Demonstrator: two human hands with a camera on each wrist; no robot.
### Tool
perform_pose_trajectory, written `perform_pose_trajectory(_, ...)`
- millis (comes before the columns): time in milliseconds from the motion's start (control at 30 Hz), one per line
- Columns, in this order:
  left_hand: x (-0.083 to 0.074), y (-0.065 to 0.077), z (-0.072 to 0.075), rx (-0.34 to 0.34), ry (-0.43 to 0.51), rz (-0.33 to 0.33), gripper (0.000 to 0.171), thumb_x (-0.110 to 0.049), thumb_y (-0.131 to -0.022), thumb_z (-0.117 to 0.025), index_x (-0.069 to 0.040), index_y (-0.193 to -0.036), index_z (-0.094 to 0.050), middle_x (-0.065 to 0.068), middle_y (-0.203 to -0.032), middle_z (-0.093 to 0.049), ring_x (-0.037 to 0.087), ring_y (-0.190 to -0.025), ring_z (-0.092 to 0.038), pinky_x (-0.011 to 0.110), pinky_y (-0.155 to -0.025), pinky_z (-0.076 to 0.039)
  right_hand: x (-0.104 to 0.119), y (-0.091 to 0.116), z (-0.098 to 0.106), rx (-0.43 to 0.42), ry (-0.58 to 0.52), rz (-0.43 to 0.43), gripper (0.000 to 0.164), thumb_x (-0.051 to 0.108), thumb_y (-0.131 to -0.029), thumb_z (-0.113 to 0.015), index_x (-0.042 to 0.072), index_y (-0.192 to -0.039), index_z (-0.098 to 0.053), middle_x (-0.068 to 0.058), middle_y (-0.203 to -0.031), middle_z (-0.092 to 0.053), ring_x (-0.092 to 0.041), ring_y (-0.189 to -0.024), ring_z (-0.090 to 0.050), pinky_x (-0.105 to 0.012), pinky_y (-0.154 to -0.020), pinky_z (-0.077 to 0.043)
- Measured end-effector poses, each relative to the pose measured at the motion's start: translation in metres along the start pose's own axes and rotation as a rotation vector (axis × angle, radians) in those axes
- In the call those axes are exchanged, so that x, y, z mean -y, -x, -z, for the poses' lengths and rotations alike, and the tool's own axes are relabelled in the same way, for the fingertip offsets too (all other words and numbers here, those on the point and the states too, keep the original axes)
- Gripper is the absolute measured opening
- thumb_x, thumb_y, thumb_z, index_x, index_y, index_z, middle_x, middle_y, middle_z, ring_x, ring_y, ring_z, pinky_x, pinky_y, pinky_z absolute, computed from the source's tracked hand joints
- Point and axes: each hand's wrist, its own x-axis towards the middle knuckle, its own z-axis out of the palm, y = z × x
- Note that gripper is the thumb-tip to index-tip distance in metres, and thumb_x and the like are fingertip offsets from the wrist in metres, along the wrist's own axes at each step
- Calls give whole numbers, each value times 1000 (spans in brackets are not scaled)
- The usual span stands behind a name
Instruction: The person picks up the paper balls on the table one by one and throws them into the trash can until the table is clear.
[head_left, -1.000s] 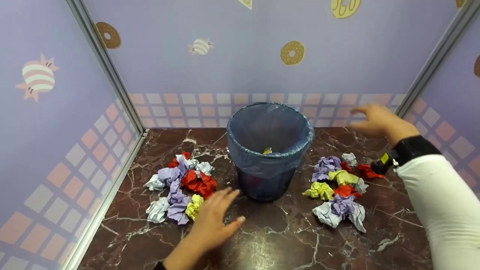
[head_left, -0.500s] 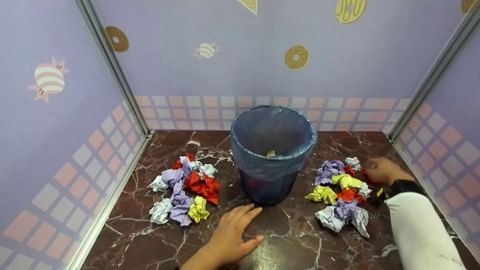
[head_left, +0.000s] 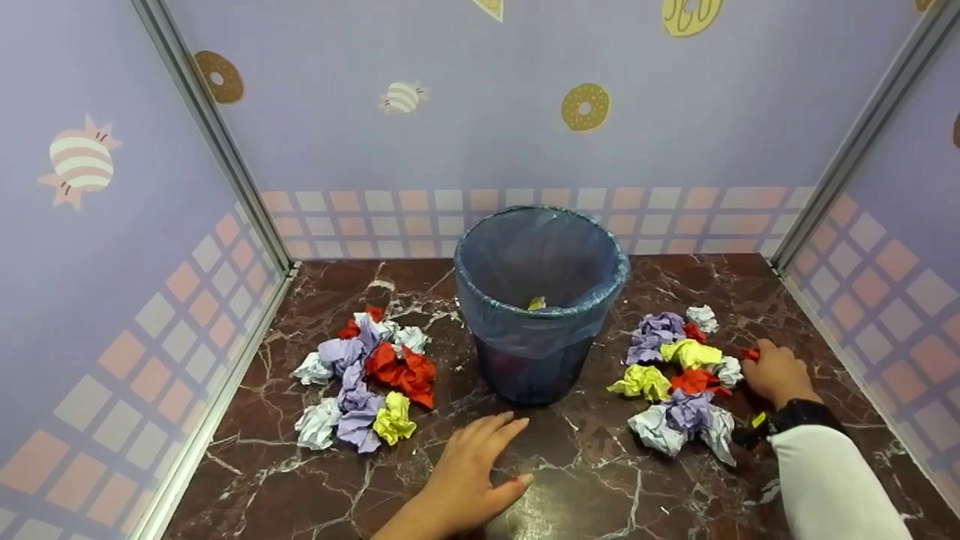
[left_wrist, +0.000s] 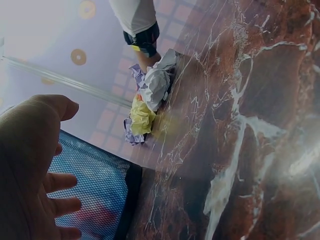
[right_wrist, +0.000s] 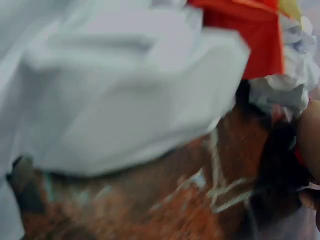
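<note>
Beyond the right-hand pile, my right hand (head_left: 780, 375) curls round a red crumpled paper ball (head_left: 750, 354), most of it hidden under the fingers. In the right wrist view only the edge of that hand (right_wrist: 311, 142) appears, with a bit of red beneath. My left hand (head_left: 469, 469) is held over the table in front of the bin, fingers spread and holding nothing. The bin (head_left: 534, 375), lined with a blue bag (head_left: 517, 330), stands mid-table. A yellow scrap (head_left: 536, 303) shows inside it.
Left of the bin lies a pile of crumpled paper: purple (head_left: 358, 412), red (head_left: 401, 371), white (head_left: 317, 424) and yellow (head_left: 394, 418). A similar pile with yellow paper (head_left: 640, 382) and white paper (head_left: 656, 431) lies right of it. Patterned walls (head_left: 480, 135) enclose the table.
My right hand has come down from above the table's back right onto the red paper ball, then shifted slightly nearer with it. My left hand has moved right, away from the left pile.
</note>
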Motion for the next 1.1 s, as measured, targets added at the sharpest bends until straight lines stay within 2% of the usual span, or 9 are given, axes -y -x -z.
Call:
perform_pose_trajectory(133, 0, 1, 1, 12, 13, 9, 68, -54, -91, -68, -35, -153, -47, 4, -153, -55, 28, -137, -55, 61, -106, -47, -5, 7, -4, -43, -3, 17, 35, 22, -100, -44, -8, -116, -52, -38, -107, -61, -55, -90, -59, -62, -74, -47)
perform_pose_trajectory(267, 0, 1, 2, 17, 16, 16, 68, -54, -91, -69, -35, -153, -47, 5, -153, -55, 29, -138, -54, 62, -107, -46, -6, 11, -8, -83, -12, 31, 27, 20, -99, -45, -5, -105, -55, -31, -96, -63, -49, -84, -61, -60, -70, -47)
perform_pose_trajectory(433, 0, 1, 1, 17, 15, 22, 68, -53, -90, -69, -34, -152, -49, 5, -153, -56, 29, -138, -54, 62, -108, -46, -6, 13, -14, -107, 1, 28, 26, 21, -100, -46, -3, -103, -54, -32, -96, -63, -54, -83, -60, -62, -68, -47)
perform_pose_trajectory(633, 0, 1, 0, 20, 27, 20, 67, -53, -91, -68, -32, -152, -50, 7, -152, -56, 30, -137, -54, 63, -107, -46, -4, 13, -16, -102, 45, 18, 29, 24, -102, -47, -2, -112, -53, -38, -107, -61, -62, -91, -58, -66, -67, -48)
perform_pose_trajectory(833, 1, 2, 0, 23, 25, 29, 66, -54, -92, -68, -33, -151, -50, 7, -152, -56, 31, -138, -54, 63, -107, -46, -2, 14, -18, -116, 44, 13, 25, 24, -102, -50, 0, -108, -53, -37, -107, -61, -61, -90, -58, -65, -64, -47)
perform_pose_trajectory(1000, 0, 2, 1, 11, 23, 34, 66, -53, -91, -69, -33, -150, -52, 6, -152, -56, 30, -137, -55, 62, -107, -46, -3, 17, -22, -171, 19, 12, 26, 23, -102, -49, -1, -108, -54, -38, -107, -61, -61, -88, -57, -67, -64, -46)
perform_pose_trajectory(1100, 0, 0, 1, -2, 4, 25, 65, -54, -91, -69, -33, -150, -52, 6, -151, -57, 29, -137, -55, 61, -107, -47, -5, 21, -24, -256, -47, 0, 25, 21, -100, -47, -2, -107, -55, -38, -105, -62, -61, -87, -57, -66, -67, -45)
